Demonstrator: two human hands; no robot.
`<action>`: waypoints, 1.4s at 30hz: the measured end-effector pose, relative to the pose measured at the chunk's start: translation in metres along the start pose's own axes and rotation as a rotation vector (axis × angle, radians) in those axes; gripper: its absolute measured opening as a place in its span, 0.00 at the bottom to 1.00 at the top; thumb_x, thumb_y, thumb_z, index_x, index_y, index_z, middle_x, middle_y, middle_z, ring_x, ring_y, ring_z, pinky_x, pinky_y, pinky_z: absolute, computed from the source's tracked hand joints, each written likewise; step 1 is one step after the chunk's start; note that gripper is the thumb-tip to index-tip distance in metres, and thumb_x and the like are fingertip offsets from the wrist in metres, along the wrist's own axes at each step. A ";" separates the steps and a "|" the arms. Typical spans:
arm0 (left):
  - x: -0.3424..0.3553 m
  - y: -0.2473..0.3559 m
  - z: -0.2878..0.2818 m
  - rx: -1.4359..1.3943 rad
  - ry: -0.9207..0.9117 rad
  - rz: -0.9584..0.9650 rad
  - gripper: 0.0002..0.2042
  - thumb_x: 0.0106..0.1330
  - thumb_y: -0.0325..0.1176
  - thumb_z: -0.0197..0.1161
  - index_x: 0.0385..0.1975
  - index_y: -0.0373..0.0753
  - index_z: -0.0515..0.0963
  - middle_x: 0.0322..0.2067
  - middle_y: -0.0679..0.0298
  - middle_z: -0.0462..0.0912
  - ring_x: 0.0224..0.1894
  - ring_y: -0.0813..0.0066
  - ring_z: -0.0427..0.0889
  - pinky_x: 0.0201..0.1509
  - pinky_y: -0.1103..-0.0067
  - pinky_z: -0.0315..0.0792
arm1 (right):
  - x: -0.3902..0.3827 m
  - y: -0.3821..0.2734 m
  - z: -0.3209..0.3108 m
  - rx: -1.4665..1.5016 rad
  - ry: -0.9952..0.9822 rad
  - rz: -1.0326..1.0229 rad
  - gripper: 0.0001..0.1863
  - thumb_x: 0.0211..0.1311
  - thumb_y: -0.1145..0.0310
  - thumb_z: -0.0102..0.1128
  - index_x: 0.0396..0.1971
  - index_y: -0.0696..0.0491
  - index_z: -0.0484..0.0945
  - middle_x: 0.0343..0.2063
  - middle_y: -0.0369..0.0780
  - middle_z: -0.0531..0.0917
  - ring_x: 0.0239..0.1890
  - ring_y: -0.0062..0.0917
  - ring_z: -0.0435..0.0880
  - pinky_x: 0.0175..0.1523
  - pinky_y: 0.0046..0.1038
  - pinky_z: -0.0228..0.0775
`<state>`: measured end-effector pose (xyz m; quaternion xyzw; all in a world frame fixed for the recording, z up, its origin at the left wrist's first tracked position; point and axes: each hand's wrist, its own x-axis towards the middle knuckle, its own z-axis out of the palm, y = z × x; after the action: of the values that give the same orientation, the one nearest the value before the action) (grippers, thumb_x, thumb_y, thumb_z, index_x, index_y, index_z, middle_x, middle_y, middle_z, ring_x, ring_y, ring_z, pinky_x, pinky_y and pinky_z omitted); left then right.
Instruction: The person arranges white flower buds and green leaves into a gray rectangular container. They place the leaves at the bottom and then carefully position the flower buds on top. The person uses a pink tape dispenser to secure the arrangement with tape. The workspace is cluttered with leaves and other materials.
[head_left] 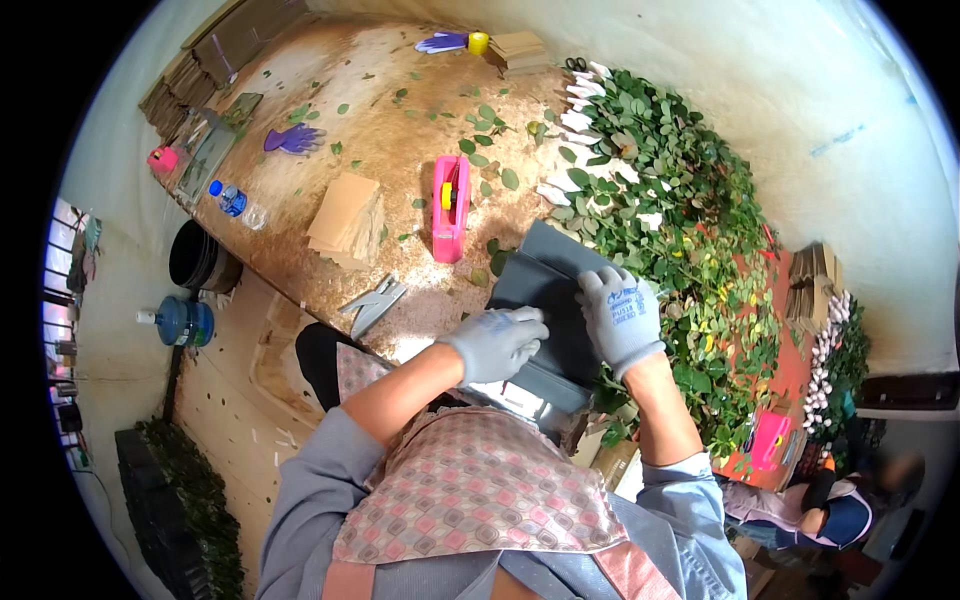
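A dark grey folded sheet (548, 300) lies at the table's near edge in front of me, with creased panels. My left hand (497, 345), in a grey glove, rests on its left side, fingers stretched toward the middle. My right hand (620, 315), also gloved, has its fingers bent over the right part of the sheet; its thumb is hard to make out. A pale, shiny strip (520, 398) shows below the sheet's near edge. Left of the hands lies a grey metal stapler (376, 304). Beyond them stands a pink tape dispenser (451, 210) with a yellow roll.
Leafy stems (680, 190) with white-wrapped heads pile up on the right. Brown cardboard pieces (347, 220) are stacked left of the dispenser. Purple gloves (294, 139), a water bottle (230, 199) and loose leaves lie farther left. A black bucket (200, 258) stands off the table; another person (825, 510) is at lower right.
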<state>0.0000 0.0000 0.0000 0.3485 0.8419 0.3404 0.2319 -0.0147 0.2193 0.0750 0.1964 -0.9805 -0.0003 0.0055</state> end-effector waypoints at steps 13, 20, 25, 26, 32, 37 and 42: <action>0.035 -0.028 0.033 0.303 -0.239 -0.137 0.22 0.73 0.36 0.49 0.65 0.38 0.70 0.70 0.53 0.69 0.62 0.55 0.78 0.69 0.61 0.67 | 0.007 -0.014 0.058 0.000 0.462 0.058 0.24 0.52 0.73 0.65 0.53 0.53 0.79 0.47 0.43 0.82 0.50 0.39 0.81 0.54 0.39 0.72; 0.037 -0.035 0.028 0.269 -0.358 -0.098 0.21 0.70 0.35 0.53 0.60 0.34 0.74 0.62 0.47 0.76 0.59 0.44 0.76 0.64 0.59 0.69 | 0.001 -0.031 0.116 0.180 -0.052 0.045 0.29 0.66 0.66 0.52 0.67 0.56 0.70 0.68 0.48 0.72 0.67 0.42 0.72 0.69 0.47 0.62; 0.037 -0.032 0.017 0.046 -0.298 -0.211 0.20 0.70 0.33 0.53 0.59 0.32 0.74 0.64 0.45 0.73 0.63 0.43 0.73 0.67 0.60 0.68 | 0.000 -0.030 0.138 0.228 -0.118 0.077 0.30 0.67 0.65 0.51 0.69 0.54 0.69 0.70 0.46 0.70 0.69 0.42 0.71 0.70 0.50 0.61; 0.038 -0.030 0.014 0.032 -0.322 -0.222 0.20 0.71 0.32 0.53 0.59 0.32 0.75 0.65 0.44 0.72 0.65 0.42 0.72 0.68 0.60 0.68 | -0.001 -0.028 0.140 0.237 -0.123 0.080 0.29 0.67 0.64 0.51 0.68 0.54 0.70 0.70 0.46 0.70 0.68 0.41 0.71 0.70 0.50 0.62; 0.004 -0.073 -0.026 -0.815 -0.160 -0.257 0.20 0.73 0.28 0.58 0.63 0.32 0.75 0.61 0.54 0.78 0.55 0.70 0.82 0.59 0.74 0.77 | 0.000 -0.032 0.145 0.184 -0.026 0.088 0.26 0.67 0.64 0.51 0.65 0.52 0.73 0.65 0.45 0.73 0.66 0.37 0.72 0.66 0.53 0.64; -0.066 -0.115 -0.093 -0.653 0.423 -0.573 0.18 0.68 0.30 0.62 0.57 0.33 0.80 0.42 0.58 0.87 0.43 0.72 0.86 0.51 0.75 0.79 | -0.001 -0.032 0.143 0.113 -0.042 0.090 0.25 0.67 0.65 0.51 0.64 0.52 0.74 0.66 0.46 0.73 0.66 0.38 0.72 0.63 0.55 0.64; -0.113 -0.159 -0.159 0.259 0.798 -0.494 0.18 0.69 0.33 0.65 0.56 0.32 0.80 0.46 0.54 0.87 0.44 0.67 0.86 0.52 0.75 0.79 | -0.003 -0.032 0.147 0.107 -0.057 0.087 0.25 0.67 0.66 0.51 0.64 0.52 0.75 0.66 0.46 0.72 0.66 0.38 0.72 0.63 0.57 0.64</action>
<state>-0.0947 -0.2337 0.0053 0.0064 0.9581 0.2747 -0.0803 -0.0011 0.1911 -0.0721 0.1534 -0.9865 0.0469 -0.0328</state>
